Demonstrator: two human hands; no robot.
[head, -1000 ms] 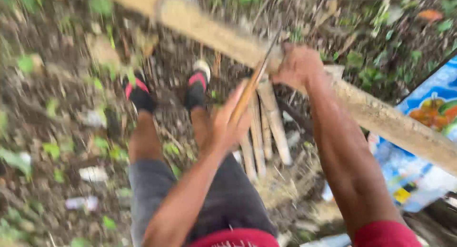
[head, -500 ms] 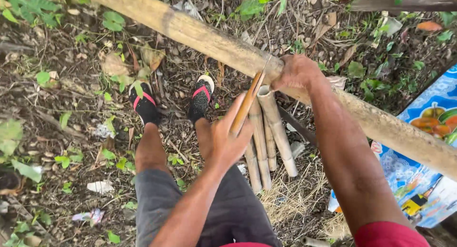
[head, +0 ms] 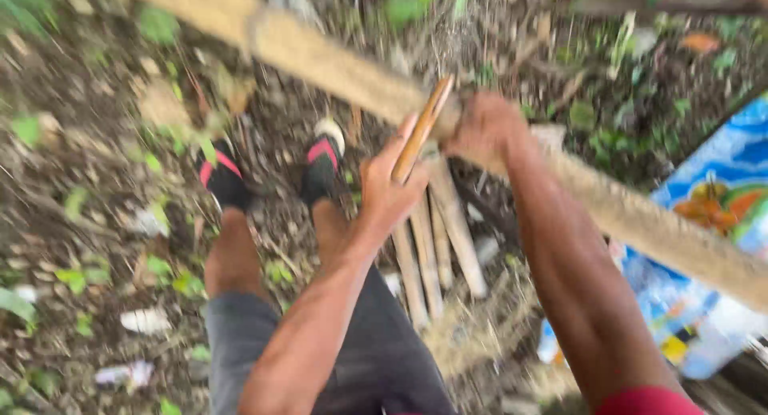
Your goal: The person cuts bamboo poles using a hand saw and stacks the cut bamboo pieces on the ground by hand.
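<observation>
A long pale bamboo pole (head: 336, 63) runs slantwise from upper left to right across the view. My right hand (head: 484, 127) grips it near the middle. My left hand (head: 390, 193) is closed around a thin split strip of bamboo (head: 422, 129) that stands upright against the pole, beside my right hand. The picture is blurred by motion. Below the hands several short cut bamboo pieces (head: 440, 239) lie on the ground by my legs.
My feet wear black and red sandals (head: 224, 179) on ground strewn with dead leaves, twigs and small green plants. A blue printed plastic sack (head: 704, 223) lies at the right under the pole. White scraps of litter (head: 144, 321) lie at the lower left.
The view has shaken and blurred. Both hands keep their grips, and the strip stays upright against the pole.
</observation>
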